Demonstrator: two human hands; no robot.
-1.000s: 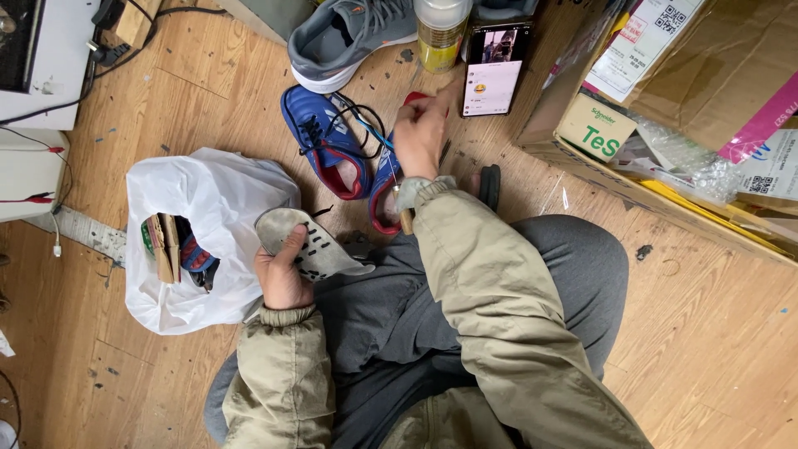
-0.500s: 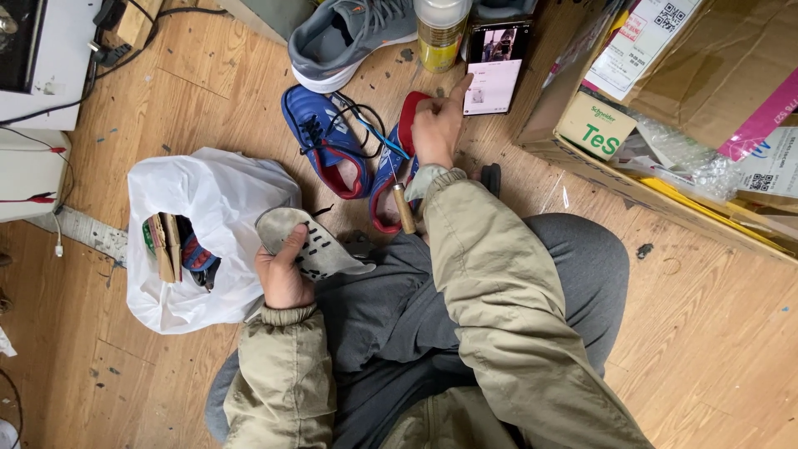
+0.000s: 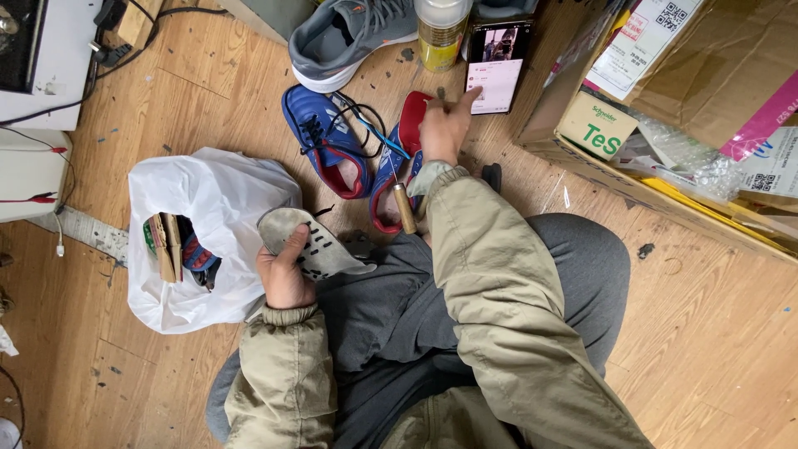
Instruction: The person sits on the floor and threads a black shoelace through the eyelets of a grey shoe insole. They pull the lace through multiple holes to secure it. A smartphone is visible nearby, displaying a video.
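My left hand holds a grey shoe insole with dark dots over my lap, thumb on top. My right hand is stretched forward, index finger touching the screen of a smartphone propped upright on the wooden floor. Just below that hand lie two blue shoes with red lining, laces loose. A tool with a wooden handle lies by my right wrist.
A white plastic bag with small items sits at left. A grey sneaker and a yellow spray can stand at the top. An open cardboard box full of packages fills the right. White equipment with cables is far left.
My right hand has moved up from the blue shoes to the phone, with its index finger now on the screen. The left hand with the insole stays still.
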